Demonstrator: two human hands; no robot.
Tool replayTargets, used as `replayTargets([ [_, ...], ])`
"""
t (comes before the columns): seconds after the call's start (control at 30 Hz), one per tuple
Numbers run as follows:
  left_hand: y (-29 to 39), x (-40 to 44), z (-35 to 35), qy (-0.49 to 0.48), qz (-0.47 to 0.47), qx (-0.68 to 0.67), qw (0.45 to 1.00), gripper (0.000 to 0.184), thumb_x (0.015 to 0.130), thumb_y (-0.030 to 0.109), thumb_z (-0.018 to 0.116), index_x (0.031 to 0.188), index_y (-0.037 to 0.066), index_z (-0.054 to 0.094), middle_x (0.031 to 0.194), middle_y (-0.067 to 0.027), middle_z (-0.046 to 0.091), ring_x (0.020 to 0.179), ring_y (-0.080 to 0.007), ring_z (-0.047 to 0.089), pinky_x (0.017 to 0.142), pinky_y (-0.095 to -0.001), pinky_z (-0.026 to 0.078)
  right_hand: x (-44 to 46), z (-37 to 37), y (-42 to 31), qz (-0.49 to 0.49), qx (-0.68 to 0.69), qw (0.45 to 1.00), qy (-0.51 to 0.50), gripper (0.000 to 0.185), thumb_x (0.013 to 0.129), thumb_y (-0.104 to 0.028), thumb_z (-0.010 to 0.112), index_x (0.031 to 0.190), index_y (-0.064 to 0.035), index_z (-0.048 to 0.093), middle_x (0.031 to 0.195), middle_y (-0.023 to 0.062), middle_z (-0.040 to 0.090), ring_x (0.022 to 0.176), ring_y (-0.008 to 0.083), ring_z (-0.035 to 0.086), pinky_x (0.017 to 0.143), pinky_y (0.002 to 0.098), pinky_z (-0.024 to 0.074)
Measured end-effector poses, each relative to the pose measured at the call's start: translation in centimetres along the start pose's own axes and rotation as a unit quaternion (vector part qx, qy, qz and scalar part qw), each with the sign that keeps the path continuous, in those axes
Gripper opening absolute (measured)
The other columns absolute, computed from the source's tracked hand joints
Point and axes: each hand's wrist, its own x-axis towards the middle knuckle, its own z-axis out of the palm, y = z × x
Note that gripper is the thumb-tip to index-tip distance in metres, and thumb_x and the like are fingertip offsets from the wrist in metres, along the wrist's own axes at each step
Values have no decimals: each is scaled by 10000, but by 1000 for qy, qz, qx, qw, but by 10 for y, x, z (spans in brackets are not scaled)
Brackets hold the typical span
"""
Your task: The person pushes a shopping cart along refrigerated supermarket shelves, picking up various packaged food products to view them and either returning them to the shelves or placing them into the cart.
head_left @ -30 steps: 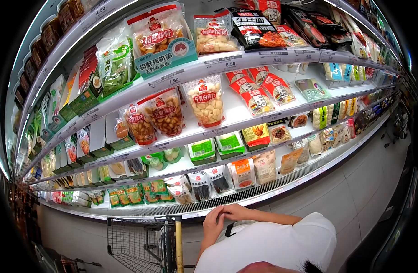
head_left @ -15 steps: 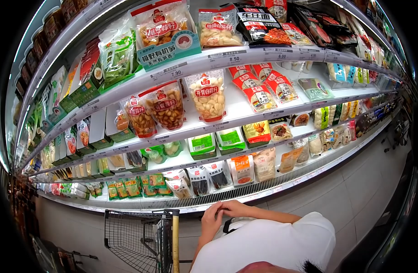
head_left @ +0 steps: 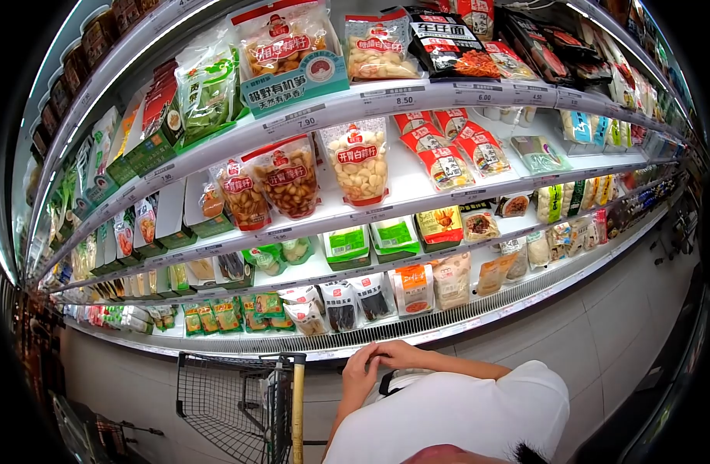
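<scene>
My left hand (head_left: 359, 373) and my right hand (head_left: 398, 354) meet in front of my waist, fingers curled in and touching each other. Both look closed; whatever may be between the fingers is hidden. Left of my arm stands a wire shopping cart (head_left: 220, 406) with a pale yellow handle (head_left: 298, 410), which neither hand touches. Just beyond the hands runs the bottom ledge of a refrigerated shelf, where white-and-black packs (head_left: 339, 305), an orange-and-white pouch (head_left: 414, 291) and a beige bag (head_left: 452, 282) stand.
Curved shelves hold pouches of pickled garlic (head_left: 355, 164), brown pickle pouches (head_left: 285, 178), red noodle packs (head_left: 436, 158) and a black noodle bag (head_left: 450, 42). Price strips (head_left: 405, 100) line the shelf edges. Grey tiled floor (head_left: 571, 340) extends to the right. Another cart (head_left: 100, 433) shows at lower left.
The shelves sit slightly further right in view, from a small turn of the head. My hands stay together in the same place, and the cart has barely shifted.
</scene>
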Motion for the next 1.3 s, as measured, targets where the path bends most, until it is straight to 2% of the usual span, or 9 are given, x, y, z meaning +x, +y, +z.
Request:
replayTargets([
  [0.3, -1, -1, 1, 7, -2, 8, 1000, 310, 860, 87, 664, 1166, 43, 644, 1149, -146, 665, 1031, -316, 642, 887, -375, 508, 0, -2, -3, -4, -6, 1000, -4, 255, 898, -126, 585, 1130, -34, 642, 1058, 160, 683, 967, 293, 666, 843, 358, 512],
  [0.4, -4, -1, 4, 9, -14, 0, 1000, 313, 858, 85, 664, 1167, 45, 641, 1155, -146, 661, 1036, -317, 638, 890, -376, 505, -2, -6, -7, 14, -4, 1000, -19, 263, 884, -152, 582, 1121, -43, 618, 1058, 170, 661, 977, 337, 642, 834, 392, 508],
  [0.5, -5, -1, 2, 5, 6, -3, 1000, 303, 867, 85, 646, 1168, 47, 635, 1152, -148, 659, 1041, -325, 632, 896, -388, 500, -2, -7, -9, 11, 6, 1000, -13, 284, 867, -115, 595, 1140, -45, 631, 1068, 167, 672, 988, 322, 651, 857, 377, 512],
  [0.6, -8, -2, 1, 14, 23, 11, 1000, 338, 852, 72, 660, 1188, 56, 630, 1177, -126, 656, 1049, -302, 634, 898, -373, 503, -1, -6, -8, 3, 23, 1000, 13, 257, 861, -110, 602, 1101, -30, 650, 1037, 172, 678, 947, 324, 660, 823, 373, 511],
  [0.7, -6, -4, 0, 23, 16, 7, 1000, 338, 855, 85, 657, 1190, 60, 627, 1179, -120, 654, 1057, -303, 623, 911, -383, 495, -2, -2, -9, 47, 32, 998, 12, 248, 861, -98, 600, 1095, -34, 650, 998, 169, 684, 855, 288, 669, 752, 357, 515],
  [0.8, -4, -6, 0, 22, 12, 8, 1000, 313, 858, 95, 642, 1167, 51, 633, 1161, -123, 658, 1059, -310, 621, 915, -390, 491, 0, 0, -11, 41, -7, 999, 2, 226, 837, -74, 603, 1050, -28, 663, 937, 166, 692, 807, 290, 670, 724, 357, 515],
  [1.3, -7, -14, -4, 35, -10, -10, 999, 325, 828, 70, 648, 1150, 26, 635, 1125, -136, 667, 1050, -322, 626, 918, -411, 485, 9, 7, -11, 33, -16, 999, -26, 197, 808, -50, 597, 982, 0, 674, 906, 189, 697, 833, 311, 679, 735, 363, 514],
])
